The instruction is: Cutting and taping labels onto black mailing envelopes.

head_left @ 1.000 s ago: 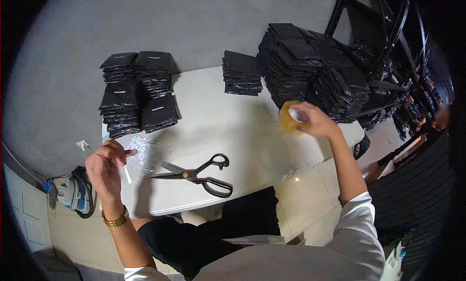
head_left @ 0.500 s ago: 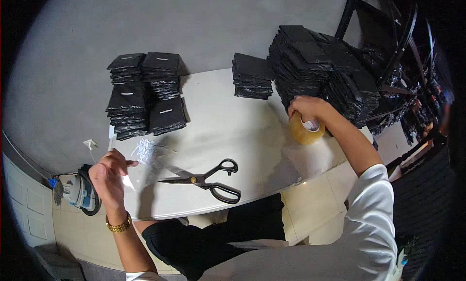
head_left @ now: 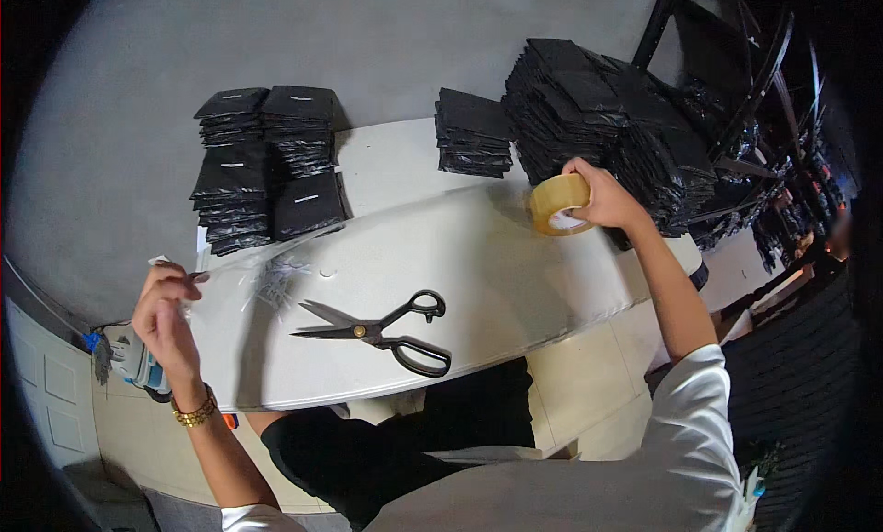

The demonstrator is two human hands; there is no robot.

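My right hand grips a roll of clear yellowish packing tape above the right side of the white table. From the roll a long see-through strip of tape runs across to my left hand, whose fingers are pinched on its end past the table's left edge. Large black-handled scissors lie partly spread on the table between my hands. Beyond my left hand is a small heap of thin white paper strips, seen through the tape.
Stacks of flat black packets stand at the back left, some topped with a white strip. A smaller black stack and a big pile of black packets stand at the back right. A black rack rises behind.
My left hand has moved left and away from me, and my right hand has lifted and turned the roll. A long strip of tape now stretches between them.
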